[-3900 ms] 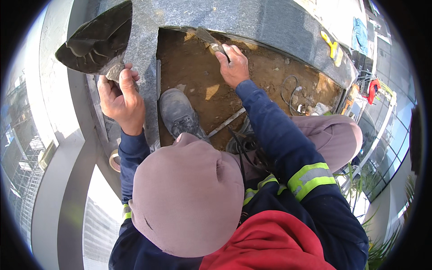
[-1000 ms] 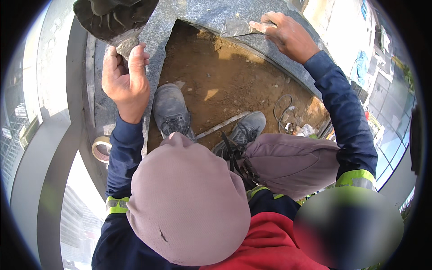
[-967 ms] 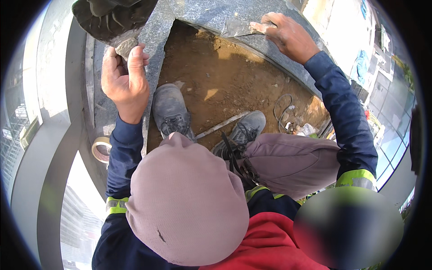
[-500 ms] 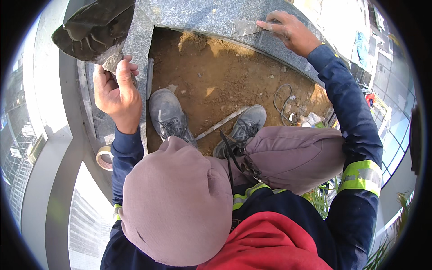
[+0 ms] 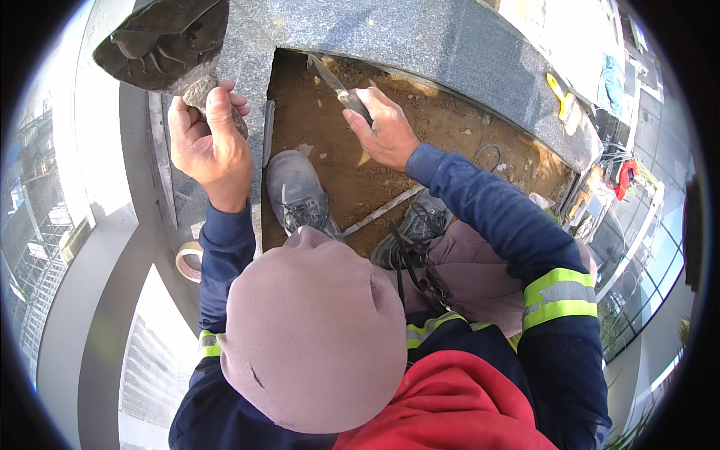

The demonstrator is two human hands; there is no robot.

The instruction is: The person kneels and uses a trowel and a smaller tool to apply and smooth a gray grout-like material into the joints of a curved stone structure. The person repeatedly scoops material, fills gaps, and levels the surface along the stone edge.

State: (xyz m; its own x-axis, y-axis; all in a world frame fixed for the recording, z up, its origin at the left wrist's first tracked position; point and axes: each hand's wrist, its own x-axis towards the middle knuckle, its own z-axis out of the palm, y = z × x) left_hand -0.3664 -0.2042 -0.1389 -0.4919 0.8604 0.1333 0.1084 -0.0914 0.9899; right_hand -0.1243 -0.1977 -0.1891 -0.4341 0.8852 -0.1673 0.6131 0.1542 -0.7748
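My left hand (image 5: 211,146) is closed round the mortar-crusted handle of a trowel (image 5: 169,45) at the upper left. Its broad dark blade carries a shiny, wet-looking smear and points away from me. In my right hand (image 5: 384,129) is a putty knife (image 5: 324,75) with a narrow blade, aimed up and left toward the stone edge. The knife hangs over the soil-filled opening, apart from the trowel. Speckled grey granite slabs (image 5: 390,30) frame this opening.
My shoes (image 5: 296,191) stand on the brown soil (image 5: 330,127), near a thin pale strip (image 5: 382,210). A tape roll (image 5: 189,261) lies left of my forearm. A yellow-handled brush (image 5: 561,97) rests on the slab at right, with cables and a red item (image 5: 626,178) beyond.
My right hand has moved left with the putty knife, from the far granite slab to above the soil opening. My left hand keeps hold of the trowel, and the whole view has shifted slightly.
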